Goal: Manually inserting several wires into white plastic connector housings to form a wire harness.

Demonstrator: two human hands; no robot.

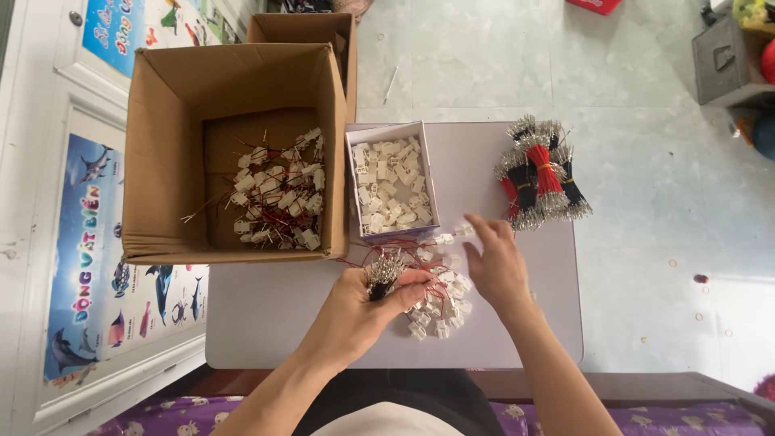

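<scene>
Wires [386, 270], red and black with silvery tips, bunched in gripping left hand [363, 303]; right hand [494, 266] open.

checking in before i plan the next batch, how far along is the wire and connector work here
Done: a pile of wired connectors lies in the cardboard box, and more wired connectors sit on the small table. In hand: the left hand holds a wire bundle; the right hand reaches over the table pile. Left: a white box of empty connectors and bundled red and black wires.
</scene>
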